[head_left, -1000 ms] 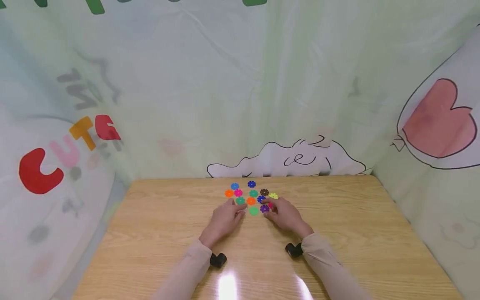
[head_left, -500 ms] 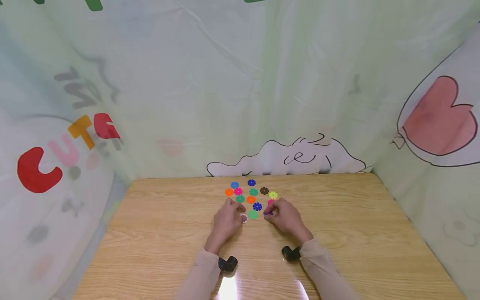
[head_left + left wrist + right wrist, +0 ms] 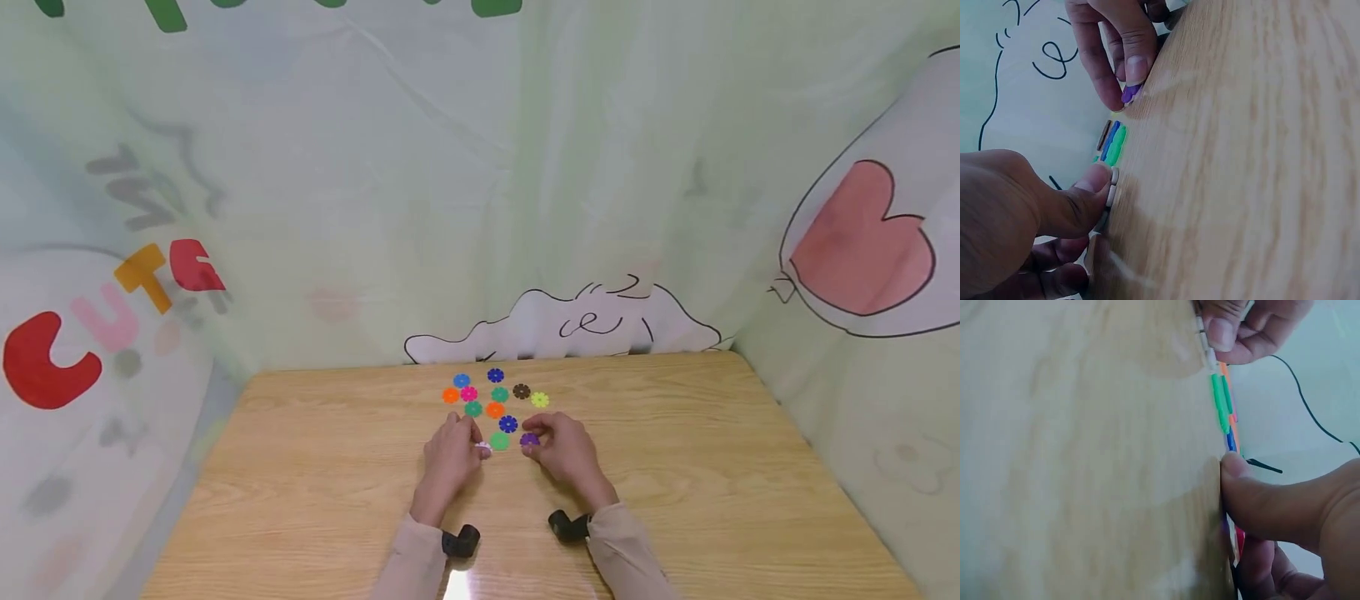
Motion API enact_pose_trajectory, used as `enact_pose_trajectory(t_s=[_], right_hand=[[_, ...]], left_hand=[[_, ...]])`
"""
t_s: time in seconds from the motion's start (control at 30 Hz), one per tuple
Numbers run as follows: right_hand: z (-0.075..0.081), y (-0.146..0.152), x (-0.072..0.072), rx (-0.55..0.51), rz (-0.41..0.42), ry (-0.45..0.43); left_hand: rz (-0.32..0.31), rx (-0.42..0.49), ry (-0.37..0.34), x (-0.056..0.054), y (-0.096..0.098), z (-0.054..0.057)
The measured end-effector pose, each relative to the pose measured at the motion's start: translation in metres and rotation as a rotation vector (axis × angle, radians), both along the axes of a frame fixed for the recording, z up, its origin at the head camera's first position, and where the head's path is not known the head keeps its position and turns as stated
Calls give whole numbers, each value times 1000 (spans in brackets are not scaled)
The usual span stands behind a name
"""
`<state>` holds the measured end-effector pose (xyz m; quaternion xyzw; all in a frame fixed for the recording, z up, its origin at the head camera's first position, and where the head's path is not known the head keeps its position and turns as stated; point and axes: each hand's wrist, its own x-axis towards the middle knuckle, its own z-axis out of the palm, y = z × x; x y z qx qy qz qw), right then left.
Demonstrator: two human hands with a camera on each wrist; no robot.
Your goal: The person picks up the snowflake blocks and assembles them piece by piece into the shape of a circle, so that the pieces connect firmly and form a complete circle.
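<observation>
A white disc sits at the fingertips of the left grip, pinched there with the thumb on its near edge. A purple disc is clamped in the right grip, thumb on the near side and a finger opposite. Between the two grips lies a light green disc, just beside the white one, with a dark blue disc just beyond it. Past the left grip's fingertips lies a teal disc, with an orange disc to its right. Farther beyond the left grip are a pink disc and a light blue disc. Ahead of the right grip lie a brown disc and a yellow disc; beside its fingers, the right wrist view shows a red piece. The wooden surface spreads around both grips. Behind each, a black device sits at the cuff of a beige sleeve. Well beyond both grips hangs a pale printed curtain.
</observation>
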<state>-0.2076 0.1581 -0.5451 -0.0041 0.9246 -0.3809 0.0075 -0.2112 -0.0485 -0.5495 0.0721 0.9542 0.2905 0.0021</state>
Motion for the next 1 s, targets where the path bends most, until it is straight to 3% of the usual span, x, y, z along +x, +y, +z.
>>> enact_pose_trajectory(t_s=[0.5, 0.63, 0.73, 0.83, 0.9, 1.0], right_hand=[[-5, 4, -2, -22, 15, -9], [-6, 6, -3, -66, 38, -18], [-2, 8, -4, -147, 52, -25], [14, 8, -3, -242, 70, -16], [30, 7, -1, -307, 79, 2], [58, 2, 4, -415, 111, 54]], left_hand=[[-17, -19, -7, 10, -3, 2], [17, 66, -47, 8, -8, 0], [13, 227, -119, 5, -16, 0], [-33, 522, -238, 2, -25, 4], [-43, 752, -311, 2, -29, 14], [-21, 1039, -354, 4, -31, 42]])
